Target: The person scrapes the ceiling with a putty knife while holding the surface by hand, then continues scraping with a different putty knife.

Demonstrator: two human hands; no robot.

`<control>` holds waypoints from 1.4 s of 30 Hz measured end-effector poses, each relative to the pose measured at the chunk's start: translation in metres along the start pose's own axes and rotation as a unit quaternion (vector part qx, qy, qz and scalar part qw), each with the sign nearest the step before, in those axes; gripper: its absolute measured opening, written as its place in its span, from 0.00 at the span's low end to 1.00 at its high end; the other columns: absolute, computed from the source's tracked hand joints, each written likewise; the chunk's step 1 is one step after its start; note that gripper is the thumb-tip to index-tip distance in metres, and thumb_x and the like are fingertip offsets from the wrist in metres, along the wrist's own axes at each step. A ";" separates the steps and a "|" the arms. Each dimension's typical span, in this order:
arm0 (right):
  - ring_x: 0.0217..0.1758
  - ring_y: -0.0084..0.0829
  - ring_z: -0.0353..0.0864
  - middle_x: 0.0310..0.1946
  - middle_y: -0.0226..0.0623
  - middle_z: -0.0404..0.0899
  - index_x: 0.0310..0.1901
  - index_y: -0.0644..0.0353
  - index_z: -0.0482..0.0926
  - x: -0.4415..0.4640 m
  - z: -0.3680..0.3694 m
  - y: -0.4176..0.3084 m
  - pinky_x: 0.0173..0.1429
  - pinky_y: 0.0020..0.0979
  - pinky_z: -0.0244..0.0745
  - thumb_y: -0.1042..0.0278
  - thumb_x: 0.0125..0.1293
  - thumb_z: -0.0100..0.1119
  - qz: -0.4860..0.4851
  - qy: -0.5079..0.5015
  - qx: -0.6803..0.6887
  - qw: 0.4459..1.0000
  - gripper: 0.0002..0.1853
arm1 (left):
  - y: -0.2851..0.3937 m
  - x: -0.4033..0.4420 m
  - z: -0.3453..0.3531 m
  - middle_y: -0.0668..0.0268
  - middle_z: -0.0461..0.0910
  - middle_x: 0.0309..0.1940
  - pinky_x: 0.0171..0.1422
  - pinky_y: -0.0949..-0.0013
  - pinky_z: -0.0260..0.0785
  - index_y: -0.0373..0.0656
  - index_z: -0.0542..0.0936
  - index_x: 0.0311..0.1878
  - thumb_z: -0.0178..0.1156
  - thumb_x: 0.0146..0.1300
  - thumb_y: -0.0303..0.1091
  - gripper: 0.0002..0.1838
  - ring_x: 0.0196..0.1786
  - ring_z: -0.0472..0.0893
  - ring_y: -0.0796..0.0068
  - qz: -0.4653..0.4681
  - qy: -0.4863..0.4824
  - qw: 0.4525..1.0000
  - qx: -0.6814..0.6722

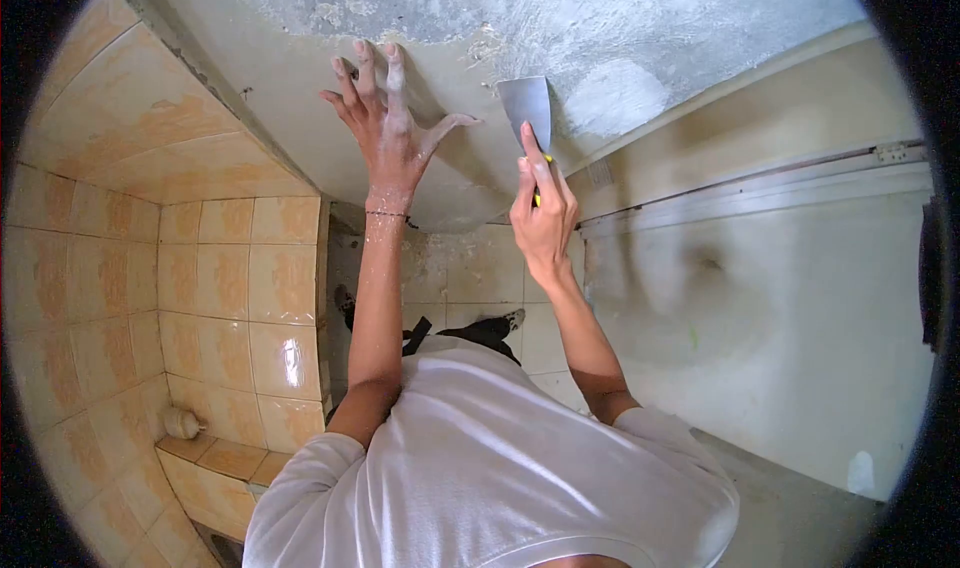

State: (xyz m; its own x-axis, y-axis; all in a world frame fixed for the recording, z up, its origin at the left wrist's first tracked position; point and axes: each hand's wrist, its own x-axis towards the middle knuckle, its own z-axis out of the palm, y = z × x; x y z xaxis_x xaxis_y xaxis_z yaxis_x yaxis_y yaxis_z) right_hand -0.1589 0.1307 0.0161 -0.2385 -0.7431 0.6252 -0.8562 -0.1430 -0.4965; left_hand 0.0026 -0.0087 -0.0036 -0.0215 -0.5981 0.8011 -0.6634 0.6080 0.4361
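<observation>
My left hand [385,128] is spread against the wall [440,78], its fingers apart and dusted with pale powder. A dark thin band circles that wrist. In my right hand [545,208] is a putty knife [525,103] with a wide metal blade and a yellow and dark handle, mostly hidden by my fingers. My index finger lies along the blade, which is at the wall, near the border of the scraped area. Above both hands, the wall shows a rough grey bare patch [400,3] and a smooth whitish patch [617,98].
Glossy beige-orange tiles [225,258] cover the wall on the left, with a tiled ledge [235,458] holding a small round pale object [182,423]. A pale door-like panel [760,298] stands at right. Debris lies on the tiled floor [480,268] below.
</observation>
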 end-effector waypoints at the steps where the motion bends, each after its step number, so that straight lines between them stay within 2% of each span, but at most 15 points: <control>1: 0.33 0.48 0.86 0.39 0.46 0.87 0.73 0.46 0.79 0.002 0.001 -0.005 0.36 0.42 0.79 0.74 0.78 0.57 0.000 -0.002 0.000 1.000 0.25 | 0.002 -0.002 -0.001 0.57 0.45 0.88 0.84 0.24 0.26 0.51 0.56 0.87 0.76 0.46 0.71 0.69 0.89 0.35 0.42 0.004 -0.003 1.000 -0.002; 3: 0.35 0.50 0.88 0.44 0.48 0.89 0.74 0.46 0.78 0.010 0.004 -0.016 0.37 0.43 0.80 0.75 0.77 0.58 -0.007 0.021 0.036 0.999 0.26 | -0.002 -0.002 0.002 0.57 0.45 0.88 0.84 0.25 0.25 0.51 0.56 0.87 0.77 0.46 0.71 0.69 0.89 0.34 0.42 0.007 0.002 1.000 -0.010; 6: 0.35 0.49 0.87 0.47 0.48 0.89 0.73 0.48 0.79 0.005 0.003 -0.016 0.37 0.42 0.80 0.75 0.77 0.58 -0.016 0.026 0.011 0.999 0.25 | -0.001 -0.005 0.003 0.57 0.44 0.89 0.84 0.25 0.24 0.50 0.56 0.87 0.77 0.46 0.71 0.69 0.89 0.34 0.43 0.007 -0.001 1.000 -0.013; 10: 0.35 0.49 0.87 0.44 0.49 0.87 0.75 0.47 0.77 0.003 0.001 -0.013 0.36 0.41 0.79 0.75 0.77 0.58 -0.027 0.041 0.021 0.999 0.26 | 0.002 -0.001 0.000 0.57 0.44 0.89 0.84 0.25 0.24 0.49 0.57 0.87 0.77 0.46 0.71 0.68 0.89 0.34 0.44 0.006 -0.002 1.000 -0.005; 15: 0.34 0.49 0.87 0.47 0.48 0.89 0.73 0.49 0.78 0.002 -0.002 -0.026 0.37 0.42 0.79 0.76 0.77 0.58 0.020 0.023 0.007 1.000 0.25 | 0.001 -0.004 -0.001 0.57 0.44 0.89 0.84 0.25 0.23 0.50 0.57 0.86 0.77 0.47 0.71 0.68 0.89 0.34 0.44 0.002 -0.006 1.000 -0.014; 17: 0.33 0.47 0.86 0.45 0.49 0.89 0.73 0.51 0.78 0.007 -0.003 -0.018 0.36 0.42 0.78 0.76 0.77 0.57 -0.027 0.065 0.034 0.997 0.25 | 0.000 -0.001 -0.002 0.57 0.44 0.89 0.84 0.25 0.23 0.50 0.57 0.86 0.77 0.47 0.71 0.68 0.89 0.33 0.44 0.005 -0.011 1.000 -0.009; 19: 0.33 0.48 0.86 0.45 0.49 0.89 0.73 0.53 0.78 0.006 -0.001 -0.014 0.35 0.42 0.78 0.75 0.78 0.57 -0.025 0.056 0.028 0.998 0.24 | 0.001 -0.002 0.000 0.56 0.44 0.88 0.84 0.25 0.22 0.49 0.57 0.86 0.77 0.46 0.70 0.68 0.89 0.33 0.44 0.007 -0.002 1.000 -0.016; 22: 0.34 0.49 0.87 0.46 0.49 0.89 0.74 0.50 0.78 -0.001 0.000 -0.013 0.36 0.42 0.78 0.75 0.78 0.57 -0.014 0.054 0.036 0.998 0.24 | 0.002 -0.002 0.000 0.55 0.44 0.88 0.84 0.25 0.22 0.49 0.57 0.86 0.77 0.47 0.70 0.68 0.89 0.33 0.44 0.005 -0.002 1.000 -0.022; 24: 0.33 0.50 0.86 0.42 0.48 0.88 0.74 0.47 0.78 -0.005 -0.002 -0.010 0.34 0.42 0.78 0.74 0.78 0.57 -0.009 0.027 0.042 0.999 0.25 | 0.001 -0.002 -0.002 0.55 0.44 0.88 0.84 0.25 0.22 0.49 0.57 0.86 0.77 0.47 0.70 0.68 0.89 0.33 0.44 0.007 -0.007 1.000 -0.015; 27: 0.31 0.49 0.84 0.38 0.47 0.86 0.74 0.44 0.78 0.008 0.003 -0.008 0.33 0.43 0.77 0.74 0.78 0.57 -0.034 0.037 0.027 0.998 0.25 | 0.001 -0.002 -0.001 0.55 0.45 0.88 0.84 0.25 0.23 0.50 0.57 0.86 0.77 0.47 0.70 0.67 0.89 0.33 0.43 0.007 -0.007 1.000 -0.010; 31: 0.30 0.49 0.84 0.36 0.46 0.84 0.74 0.44 0.78 0.006 0.004 -0.012 0.33 0.44 0.77 0.73 0.79 0.57 -0.002 0.008 0.018 1.000 0.25 | 0.002 -0.002 -0.002 0.55 0.46 0.88 0.84 0.25 0.24 0.50 0.57 0.86 0.77 0.47 0.69 0.67 0.89 0.34 0.43 0.005 -0.003 1.000 -0.015; 37: 0.29 0.46 0.82 0.36 0.44 0.84 0.74 0.44 0.78 0.016 0.012 -0.011 0.34 0.44 0.77 0.74 0.78 0.57 -0.054 0.052 0.053 0.996 0.25 | 0.000 -0.002 -0.001 0.56 0.45 0.88 0.84 0.24 0.26 0.50 0.57 0.86 0.78 0.46 0.69 0.68 0.89 0.34 0.44 0.009 0.000 1.000 -0.013; 42: 0.33 0.45 0.84 0.44 0.46 0.88 0.74 0.45 0.79 0.003 0.013 -0.011 0.36 0.41 0.78 0.75 0.78 0.57 -0.022 0.029 0.035 0.999 0.25 | 0.000 -0.002 0.001 0.56 0.45 0.88 0.85 0.26 0.25 0.50 0.58 0.86 0.78 0.45 0.70 0.68 0.89 0.34 0.45 0.002 -0.004 1.000 -0.016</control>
State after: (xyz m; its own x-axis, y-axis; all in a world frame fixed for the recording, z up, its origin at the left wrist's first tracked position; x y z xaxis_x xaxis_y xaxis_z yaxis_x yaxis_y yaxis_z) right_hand -0.1443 0.1216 0.0154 -0.2287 -0.6968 0.6798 -0.8332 -0.2211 -0.5069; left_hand 0.0016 -0.0075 -0.0057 -0.0309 -0.5993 0.7999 -0.6393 0.6271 0.4451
